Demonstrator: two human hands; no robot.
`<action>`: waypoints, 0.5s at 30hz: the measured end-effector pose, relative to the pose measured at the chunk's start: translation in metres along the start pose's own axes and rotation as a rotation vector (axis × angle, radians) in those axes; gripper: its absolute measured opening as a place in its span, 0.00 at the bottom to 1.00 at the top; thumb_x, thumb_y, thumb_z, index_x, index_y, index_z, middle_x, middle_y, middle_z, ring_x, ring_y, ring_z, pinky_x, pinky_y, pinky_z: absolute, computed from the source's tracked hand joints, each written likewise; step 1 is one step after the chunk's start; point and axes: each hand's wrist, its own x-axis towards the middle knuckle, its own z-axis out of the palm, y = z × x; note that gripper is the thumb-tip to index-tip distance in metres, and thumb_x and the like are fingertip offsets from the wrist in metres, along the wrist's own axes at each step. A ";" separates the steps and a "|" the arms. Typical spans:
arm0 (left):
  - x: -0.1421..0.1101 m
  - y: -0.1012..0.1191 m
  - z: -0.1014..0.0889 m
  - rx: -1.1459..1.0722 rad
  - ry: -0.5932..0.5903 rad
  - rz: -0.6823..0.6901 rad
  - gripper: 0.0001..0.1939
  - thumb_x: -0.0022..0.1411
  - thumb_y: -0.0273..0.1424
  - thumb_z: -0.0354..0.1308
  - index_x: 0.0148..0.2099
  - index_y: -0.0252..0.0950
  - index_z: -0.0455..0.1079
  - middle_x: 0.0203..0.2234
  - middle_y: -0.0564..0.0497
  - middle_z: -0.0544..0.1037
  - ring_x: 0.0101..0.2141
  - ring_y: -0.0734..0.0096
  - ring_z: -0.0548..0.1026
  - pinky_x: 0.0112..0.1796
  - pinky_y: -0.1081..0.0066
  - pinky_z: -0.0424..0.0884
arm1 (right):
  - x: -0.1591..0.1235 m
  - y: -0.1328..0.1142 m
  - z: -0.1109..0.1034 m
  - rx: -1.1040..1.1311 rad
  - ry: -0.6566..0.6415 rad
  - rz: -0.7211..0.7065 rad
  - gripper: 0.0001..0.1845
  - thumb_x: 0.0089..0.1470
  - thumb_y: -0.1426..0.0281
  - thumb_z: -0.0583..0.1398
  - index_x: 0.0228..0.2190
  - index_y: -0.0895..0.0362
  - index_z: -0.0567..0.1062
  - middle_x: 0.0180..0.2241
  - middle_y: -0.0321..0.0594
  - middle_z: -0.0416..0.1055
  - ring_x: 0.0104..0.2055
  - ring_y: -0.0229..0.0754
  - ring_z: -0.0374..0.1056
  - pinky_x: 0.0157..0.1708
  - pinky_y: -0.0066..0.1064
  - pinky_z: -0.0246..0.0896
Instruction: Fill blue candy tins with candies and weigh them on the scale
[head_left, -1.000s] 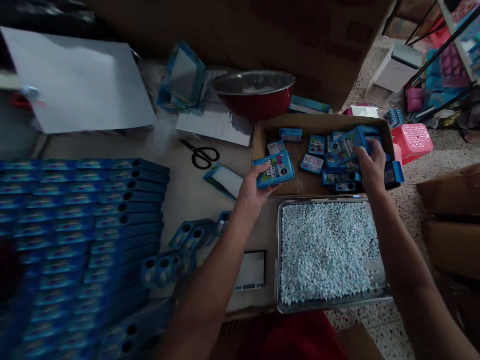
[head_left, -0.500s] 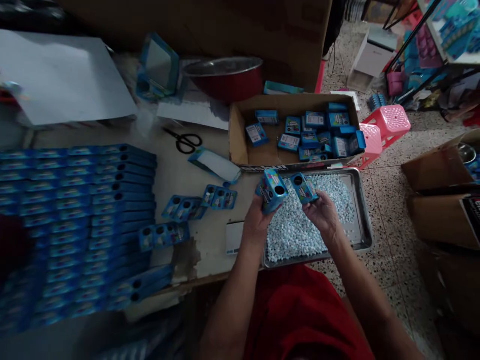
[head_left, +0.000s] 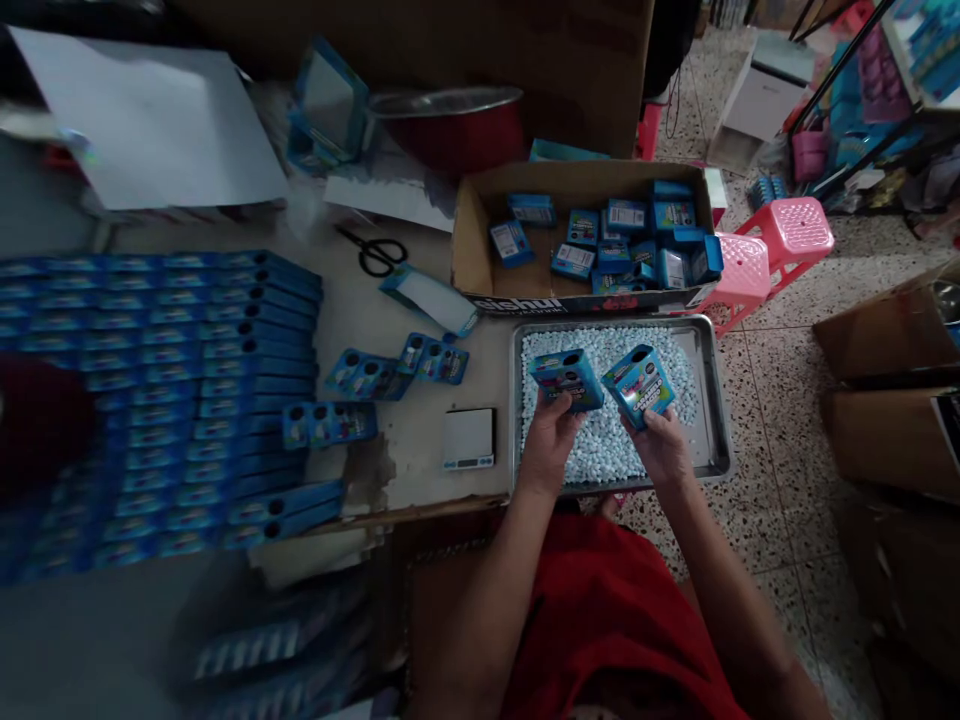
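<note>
My left hand (head_left: pixel 549 448) is closed around a small blue printed box (head_left: pixel 574 372) with a dark round hole in its upper side. In my right hand (head_left: pixel 663 448) is a second blue box (head_left: pixel 639 382), its printed front tilted toward me and a dark opening at its top edge. Both are held close together, a small gap apart, above a metal tray (head_left: pixel 718 420) with a layer of small pale blue and white pellets (head_left: pixel 607 455). Just behind the tray, a cardboard box (head_left: pixel 472 235) contains several similar blue boxes (head_left: pixel 574 262).
Left of the tray lies a small digital scale (head_left: pixel 469 435). Flat blue cards (head_left: pixel 435 360) and black-handled scissors (head_left: pixel 379 255) are on the table. Stacked blue boxes (head_left: pixel 225 370) fill the left side. A red bowl (head_left: pixel 457 135) stands at the back, and pink stools (head_left: pixel 795 235) stand right.
Both blue boxes have been turned, so their printed fronts now face me more. The view has shifted, uncovering the scale that my left arm partly hid.
</note>
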 end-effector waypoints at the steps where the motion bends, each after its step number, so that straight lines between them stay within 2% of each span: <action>1: -0.004 0.000 0.006 0.037 0.019 0.044 0.30 0.55 0.44 0.81 0.54 0.43 0.74 0.53 0.50 0.82 0.60 0.59 0.79 0.59 0.64 0.74 | -0.005 0.002 -0.002 -0.007 -0.011 -0.001 0.29 0.42 0.66 0.80 0.46 0.49 0.80 0.47 0.34 0.85 0.49 0.44 0.82 0.53 0.38 0.80; 4: -0.016 -0.009 0.026 0.138 0.061 0.134 0.29 0.54 0.39 0.80 0.52 0.41 0.72 0.50 0.49 0.82 0.53 0.60 0.80 0.55 0.66 0.76 | -0.018 0.012 -0.006 -0.019 -0.017 0.025 0.32 0.41 0.64 0.82 0.47 0.49 0.79 0.48 0.36 0.86 0.51 0.47 0.82 0.57 0.42 0.79; 8: -0.029 -0.030 0.043 0.051 0.055 0.070 0.33 0.54 0.39 0.77 0.58 0.47 0.68 0.46 0.54 0.82 0.44 0.65 0.81 0.46 0.70 0.76 | -0.028 0.026 -0.012 0.004 0.028 0.094 0.34 0.41 0.63 0.83 0.48 0.50 0.78 0.51 0.37 0.85 0.49 0.45 0.83 0.51 0.38 0.82; 12: -0.038 -0.038 0.040 -0.054 0.036 0.042 0.32 0.55 0.42 0.72 0.61 0.51 0.69 0.51 0.55 0.82 0.52 0.62 0.80 0.52 0.68 0.75 | -0.033 0.032 -0.018 0.023 0.139 0.092 0.35 0.41 0.63 0.83 0.47 0.50 0.76 0.46 0.33 0.84 0.43 0.41 0.84 0.41 0.32 0.84; 15: -0.043 -0.032 0.033 -0.068 0.010 0.067 0.30 0.58 0.49 0.71 0.60 0.51 0.70 0.55 0.52 0.81 0.58 0.58 0.79 0.58 0.65 0.74 | -0.036 0.034 -0.019 0.043 0.160 0.091 0.35 0.41 0.63 0.83 0.47 0.49 0.74 0.45 0.33 0.84 0.41 0.43 0.84 0.41 0.36 0.85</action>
